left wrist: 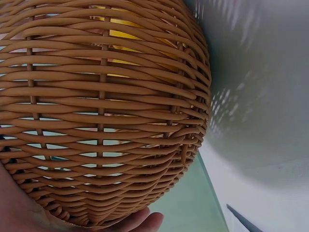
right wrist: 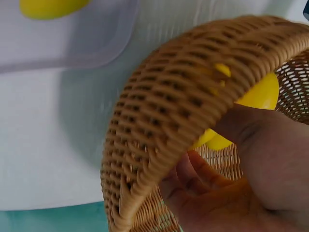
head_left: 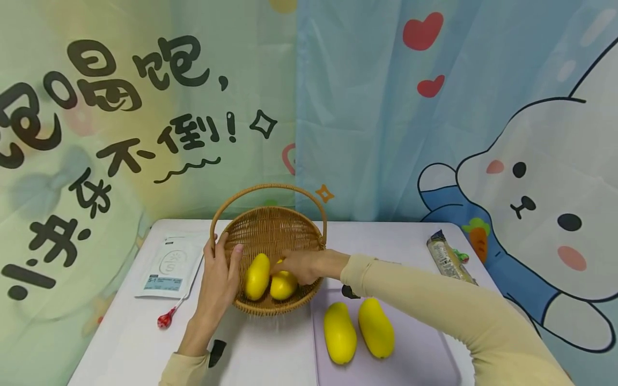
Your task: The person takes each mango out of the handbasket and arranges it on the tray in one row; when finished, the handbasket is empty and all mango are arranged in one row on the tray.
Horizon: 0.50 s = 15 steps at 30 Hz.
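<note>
Wicker basket (head_left: pixel 272 228): left hand (head_left: pixel 219 279) grips its rim; right hand (head_left: pixel 301 266) curls round yellow fruit (head_left: pixel 282 288), second fruit (head_left: pixel 257 277) beside that grip.

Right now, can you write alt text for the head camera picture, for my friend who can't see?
A person's left hand holds the side of a wicker basket while the right hand reaches inside, where two yellow fruits show. Two more fruits lie on a pale purple tray.

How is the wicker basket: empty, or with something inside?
The wicker basket is not empty: at least two yellow fruits show inside it, near the right hand.
</note>
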Tool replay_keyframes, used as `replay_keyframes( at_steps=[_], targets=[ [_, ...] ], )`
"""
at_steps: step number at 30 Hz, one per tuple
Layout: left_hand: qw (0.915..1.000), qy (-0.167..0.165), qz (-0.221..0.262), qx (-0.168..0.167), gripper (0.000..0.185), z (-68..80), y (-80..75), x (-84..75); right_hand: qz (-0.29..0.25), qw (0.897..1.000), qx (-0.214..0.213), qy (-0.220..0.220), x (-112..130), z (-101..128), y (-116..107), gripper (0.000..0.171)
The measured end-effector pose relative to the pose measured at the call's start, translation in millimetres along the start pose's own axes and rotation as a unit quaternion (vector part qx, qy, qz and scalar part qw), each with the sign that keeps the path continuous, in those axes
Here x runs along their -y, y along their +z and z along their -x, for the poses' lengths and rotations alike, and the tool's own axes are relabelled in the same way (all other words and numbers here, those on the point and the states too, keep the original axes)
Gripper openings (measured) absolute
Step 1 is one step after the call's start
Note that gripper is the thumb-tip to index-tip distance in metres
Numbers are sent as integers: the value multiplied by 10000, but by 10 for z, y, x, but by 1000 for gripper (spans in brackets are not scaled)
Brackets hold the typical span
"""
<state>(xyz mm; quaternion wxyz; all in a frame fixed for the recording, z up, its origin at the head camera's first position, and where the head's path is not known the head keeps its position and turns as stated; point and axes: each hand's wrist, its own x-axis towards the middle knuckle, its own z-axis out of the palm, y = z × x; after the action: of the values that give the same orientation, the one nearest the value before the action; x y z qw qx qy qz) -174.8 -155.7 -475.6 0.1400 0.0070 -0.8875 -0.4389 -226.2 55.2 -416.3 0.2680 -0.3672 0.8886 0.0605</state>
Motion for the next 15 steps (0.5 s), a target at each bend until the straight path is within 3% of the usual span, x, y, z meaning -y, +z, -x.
replay_keyframes(
  at_steps=[4,7,15],
  targets=[
    [10000,20,0,12,69,-5,-2,-4,106,9995,-256,180,-33,-20,-28,59],
    [10000,5,-17,47,69,-3,0,-2,327,9984,-448,42,-53,-33,-24,54],
    [10000,-2,-30,63,69,4,-11,-11,-263,9982,-366,-387,-108,-16,1,52]
  ],
)
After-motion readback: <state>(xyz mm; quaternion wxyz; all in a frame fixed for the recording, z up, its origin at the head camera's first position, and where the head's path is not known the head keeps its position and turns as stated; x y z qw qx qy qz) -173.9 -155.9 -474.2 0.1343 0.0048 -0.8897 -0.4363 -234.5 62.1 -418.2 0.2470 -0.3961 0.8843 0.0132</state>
